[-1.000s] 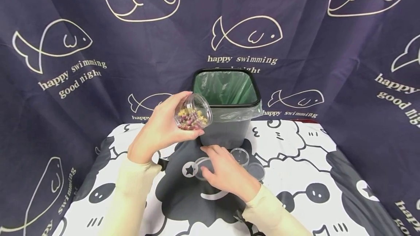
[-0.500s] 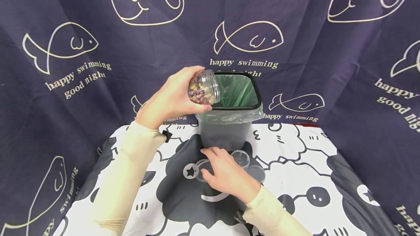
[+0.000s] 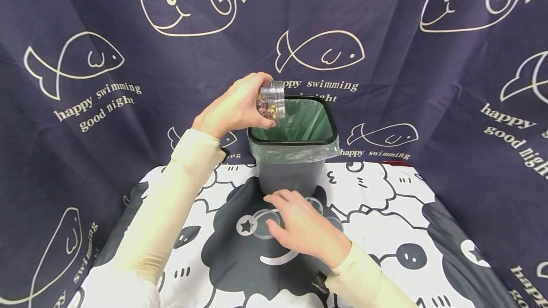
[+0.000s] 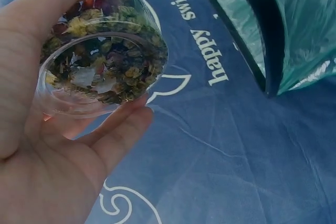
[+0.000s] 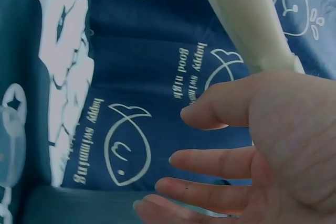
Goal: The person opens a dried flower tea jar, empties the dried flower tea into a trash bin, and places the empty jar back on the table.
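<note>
My left hand (image 3: 235, 108) grips a clear jar (image 3: 271, 100) of dried flower petals and buds, yellow, pink and dark red. The jar lies tipped sideways, its mouth facing right over the left rim of the bin (image 3: 293, 143). In the left wrist view, petals and leaf bits show through the base of the jar (image 4: 107, 69), with thumb and fingers around it. Over the tabletop, my right hand (image 3: 306, 227) holds nothing; its relaxed fingers (image 5: 215, 162) are spread in the right wrist view. It is nearest a clear round lid (image 3: 261, 225).
The grey bin has a black rim and a green-looking plastic liner (image 3: 306, 125). Two more clear round lids (image 3: 316, 205) lie right of my right hand, partly hidden. A sheep-print cloth (image 3: 385, 194) covers the table, and a dark blue fish-print curtain (image 3: 321, 4) hangs behind.
My left hand has carried the jar up and to the right, from beside the bin to above its left rim, turning its mouth further toward the right. The right hand has barely moved.
</note>
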The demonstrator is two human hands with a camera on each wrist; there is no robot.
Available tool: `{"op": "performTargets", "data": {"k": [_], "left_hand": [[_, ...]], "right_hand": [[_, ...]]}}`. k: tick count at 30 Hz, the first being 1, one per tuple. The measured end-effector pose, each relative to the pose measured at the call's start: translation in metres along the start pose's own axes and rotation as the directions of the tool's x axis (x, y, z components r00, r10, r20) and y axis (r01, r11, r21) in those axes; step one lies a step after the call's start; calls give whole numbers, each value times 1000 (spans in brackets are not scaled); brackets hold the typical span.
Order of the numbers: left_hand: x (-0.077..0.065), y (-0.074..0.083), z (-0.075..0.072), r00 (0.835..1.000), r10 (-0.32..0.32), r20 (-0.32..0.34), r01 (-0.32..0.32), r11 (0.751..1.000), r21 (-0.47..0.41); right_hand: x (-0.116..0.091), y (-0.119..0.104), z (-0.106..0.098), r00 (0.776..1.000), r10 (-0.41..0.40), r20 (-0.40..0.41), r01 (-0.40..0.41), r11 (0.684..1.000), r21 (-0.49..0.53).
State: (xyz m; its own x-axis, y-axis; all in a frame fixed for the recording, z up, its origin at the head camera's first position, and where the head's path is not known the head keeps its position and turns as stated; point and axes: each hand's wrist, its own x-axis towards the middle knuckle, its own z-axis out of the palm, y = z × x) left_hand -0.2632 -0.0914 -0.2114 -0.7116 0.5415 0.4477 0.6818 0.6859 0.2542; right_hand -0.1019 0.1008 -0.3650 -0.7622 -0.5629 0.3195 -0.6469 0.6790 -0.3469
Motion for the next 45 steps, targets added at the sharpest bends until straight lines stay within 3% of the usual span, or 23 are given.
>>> {"op": "performTargets", "data": {"k": [7, 14, 17, 24, 30, 33, 39, 45], "left_hand": [[12, -4, 2, 999, -9, 47, 10, 1000, -13], [18, -5, 6, 998, -19, 62, 21, 1000, -17], [20, -5, 7, 997, -23, 77, 26, 999, -36], [20, -7, 8, 997, 1, 75, 3, 999, -51], [23, -8, 8, 997, 4, 80, -1, 999, -38], [21, -9, 11, 995, 3, 96, 1, 999, -39], [20, -9, 12, 996, 7, 86, -4, 999, -38], [22, -10, 11, 997, -2, 79, 4, 1000, -24]], "right_hand": [[19, 1, -45, 993, 8, -117, -13, 999, -36], [48, 5, -101, 967, -22, -254, 10, 999, -48], [63, 10, -124, 962, -24, -270, 3, 997, -77], [95, 20, -165, 974, 24, -227, -62, 985, -163], [121, 25, -176, 979, 26, -203, -66, 979, -193], [130, 29, -173, 984, 24, -175, -55, 983, -173], [148, 43, -166, 989, -60, -134, 40, 988, -147], [157, 49, -164, 995, -52, -88, 41, 992, -121]]}}
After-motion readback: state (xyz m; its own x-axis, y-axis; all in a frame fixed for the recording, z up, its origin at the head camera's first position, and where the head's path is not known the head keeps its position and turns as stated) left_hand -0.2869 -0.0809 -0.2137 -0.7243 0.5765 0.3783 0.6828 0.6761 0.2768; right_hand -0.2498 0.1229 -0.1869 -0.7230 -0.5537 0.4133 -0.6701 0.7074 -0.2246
